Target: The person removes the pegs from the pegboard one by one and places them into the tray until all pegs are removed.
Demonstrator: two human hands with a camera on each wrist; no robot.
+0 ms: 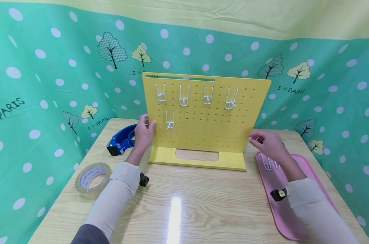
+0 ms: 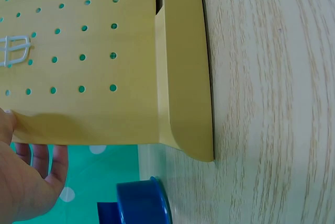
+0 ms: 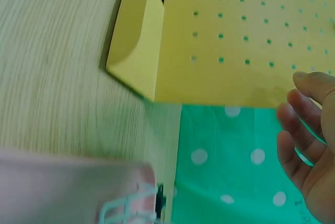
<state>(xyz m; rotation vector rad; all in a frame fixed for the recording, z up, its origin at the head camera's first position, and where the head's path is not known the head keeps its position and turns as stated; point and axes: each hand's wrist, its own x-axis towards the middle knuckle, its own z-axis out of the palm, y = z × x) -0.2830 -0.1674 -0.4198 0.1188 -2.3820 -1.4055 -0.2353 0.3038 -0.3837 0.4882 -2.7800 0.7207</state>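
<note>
A yellow pegboard (image 1: 202, 132) stands upright on its flat base on the table. Several white wire hooks (image 1: 183, 101) hang in a row near its top, and one more wire hook (image 1: 170, 124) hangs lower at the left. My left hand (image 1: 144, 133) grips the board's left edge, its thumb on the front face and the fingers (image 2: 58, 164) behind. At the right edge is my right hand (image 1: 268, 144), fingers loosely bent and apart from the thumb. Its thumb tip overlaps the board in the right wrist view, with nothing held between thumb and fingers.
A pink tray (image 1: 289, 213) lies at the right with white wire hooks (image 1: 267, 164) in it, under my right forearm. To the left are a blue tape dispenser (image 1: 121, 139) and a roll of clear tape (image 1: 80, 179). A green dotted curtain (image 1: 187, 62) hangs behind.
</note>
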